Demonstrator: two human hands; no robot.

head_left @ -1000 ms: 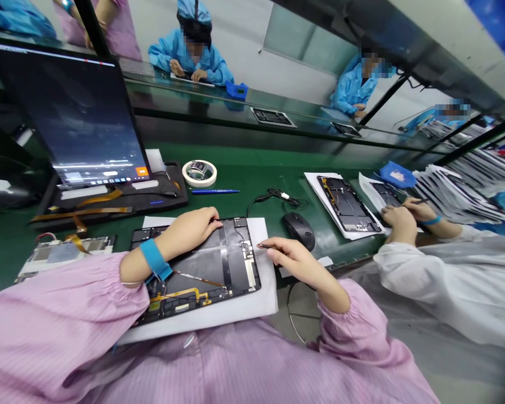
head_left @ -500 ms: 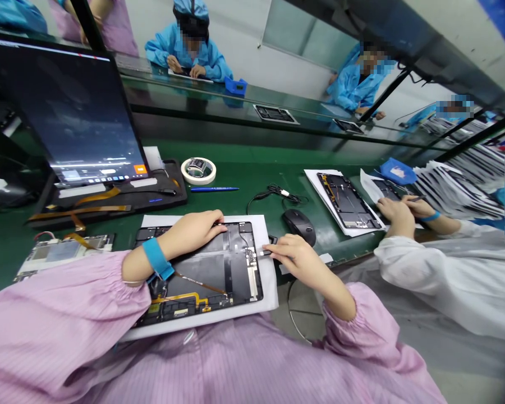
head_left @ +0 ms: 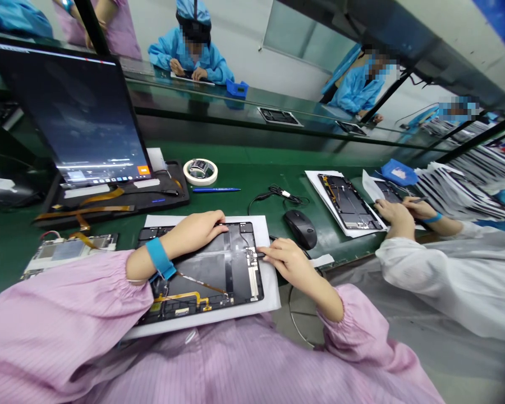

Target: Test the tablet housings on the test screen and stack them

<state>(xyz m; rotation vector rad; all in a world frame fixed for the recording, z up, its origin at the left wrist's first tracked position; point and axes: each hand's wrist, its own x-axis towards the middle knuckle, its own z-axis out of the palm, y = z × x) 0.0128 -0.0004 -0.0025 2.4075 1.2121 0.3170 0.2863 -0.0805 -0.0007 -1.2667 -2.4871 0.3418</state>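
Note:
An opened tablet housing (head_left: 212,269) lies in front of me on a white sheet (head_left: 271,280), its circuit board and orange flex cables exposed. My left hand (head_left: 202,230) holds the housing's far edge, the thumb inside and the fingers over the rim. At the right edge, my right hand (head_left: 284,258) pinches the black plug of a cable (head_left: 261,255). The plug's tip meets the housing's side beside the small circuit board; the hand hides part of it. A blue wrist strap (head_left: 160,258) is on my left wrist.
Beyond my right hand sits a black mouse (head_left: 300,229). A lit screen (head_left: 76,118) stands at the left, near a tape roll (head_left: 201,171) and a blue pen (head_left: 216,190). Another housing (head_left: 349,202) lies at the right, near a co-worker's hands (head_left: 398,216).
My right hand has moved left, bringing the plug from a small gap up against the housing's right edge. My left hand stays on the far rim.

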